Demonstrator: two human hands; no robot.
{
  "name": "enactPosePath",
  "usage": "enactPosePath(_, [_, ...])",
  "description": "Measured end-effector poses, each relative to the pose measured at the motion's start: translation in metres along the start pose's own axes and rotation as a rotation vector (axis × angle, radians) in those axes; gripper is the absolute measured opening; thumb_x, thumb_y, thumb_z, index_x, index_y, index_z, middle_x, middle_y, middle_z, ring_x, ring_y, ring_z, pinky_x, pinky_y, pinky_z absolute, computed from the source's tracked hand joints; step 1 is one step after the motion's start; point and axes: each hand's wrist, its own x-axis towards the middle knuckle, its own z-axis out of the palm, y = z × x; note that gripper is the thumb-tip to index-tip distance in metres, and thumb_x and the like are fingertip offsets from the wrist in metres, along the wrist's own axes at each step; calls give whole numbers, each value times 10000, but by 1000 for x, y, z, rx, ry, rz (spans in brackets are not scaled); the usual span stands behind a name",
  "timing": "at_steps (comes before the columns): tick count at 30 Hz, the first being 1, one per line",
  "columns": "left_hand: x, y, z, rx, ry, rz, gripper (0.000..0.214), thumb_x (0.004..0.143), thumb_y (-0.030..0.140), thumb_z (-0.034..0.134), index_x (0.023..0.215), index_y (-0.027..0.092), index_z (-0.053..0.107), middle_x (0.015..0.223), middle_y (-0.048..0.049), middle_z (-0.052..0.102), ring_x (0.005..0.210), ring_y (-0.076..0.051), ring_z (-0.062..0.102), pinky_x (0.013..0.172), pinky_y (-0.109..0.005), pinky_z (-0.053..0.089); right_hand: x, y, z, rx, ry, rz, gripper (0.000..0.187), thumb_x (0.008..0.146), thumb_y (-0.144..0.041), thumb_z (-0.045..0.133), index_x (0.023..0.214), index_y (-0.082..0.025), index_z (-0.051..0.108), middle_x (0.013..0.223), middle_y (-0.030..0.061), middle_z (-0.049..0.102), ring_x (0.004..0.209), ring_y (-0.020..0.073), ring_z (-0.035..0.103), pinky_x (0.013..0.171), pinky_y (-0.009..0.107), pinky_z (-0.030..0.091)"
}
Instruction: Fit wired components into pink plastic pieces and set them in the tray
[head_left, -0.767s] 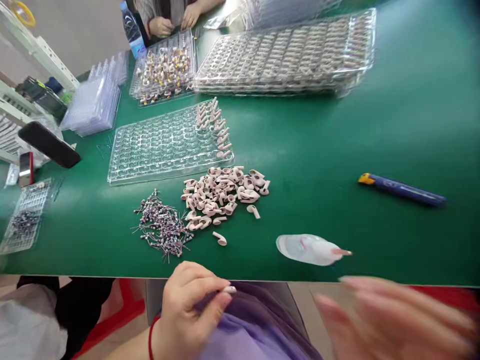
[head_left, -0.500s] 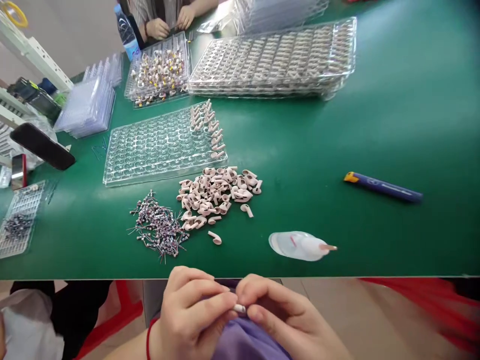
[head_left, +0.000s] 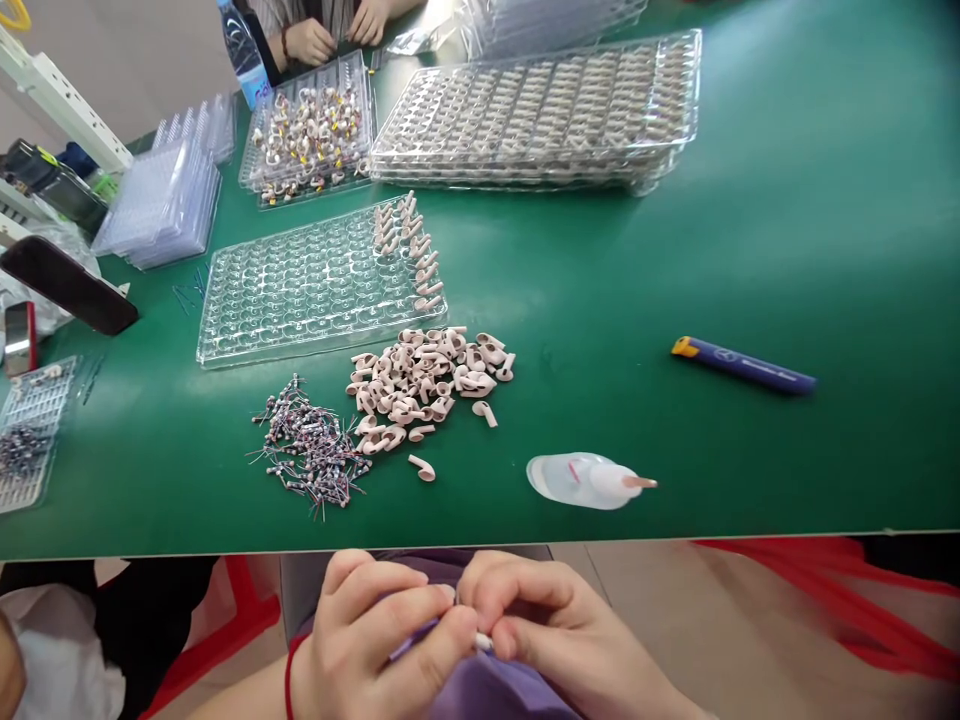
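My left hand (head_left: 375,640) and my right hand (head_left: 555,640) meet below the table's front edge, over purple cloth on my lap. Both pinch a small white piece (head_left: 482,642) between their fingertips. On the green table (head_left: 750,200) above them lie a heap of pink curved parts (head_left: 420,385) and a pile of small wired components (head_left: 311,450). A clear cell tray (head_left: 300,290) behind them has pink parts along its right column only.
A small clear glue bottle (head_left: 581,480) lies on its side near the front edge. A blue and yellow cutter (head_left: 742,365) lies to the right. Stacked filled trays (head_left: 540,110) stand at the back. Another person's hands (head_left: 334,30) work at the far side.
My right hand has come in from the right and joined my left hand on the small white piece. The view has tilted down slightly.
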Motion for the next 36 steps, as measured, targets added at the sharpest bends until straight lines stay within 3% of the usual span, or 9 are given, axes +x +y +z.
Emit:
enactPosePath(24, [-2,3,1,8,9,13,332,998,122,380,937,71,702,802,-73,723,790,-168,584,716,-315,392,-4,6,2,-110,60,-21,178,762,-363,802,692,-211,741,680,17,645,656,124,598,641,216,502])
enactPosePath(36, [0,5,-1,46,23,-17,311,993,128,415,946,102,722,810,-54,737,793,-160,595,749,-312,387,-1,21,4,87,72,1,183,736,-397,818,701,-227,760,681,7,613,665,117,569,652,215,468])
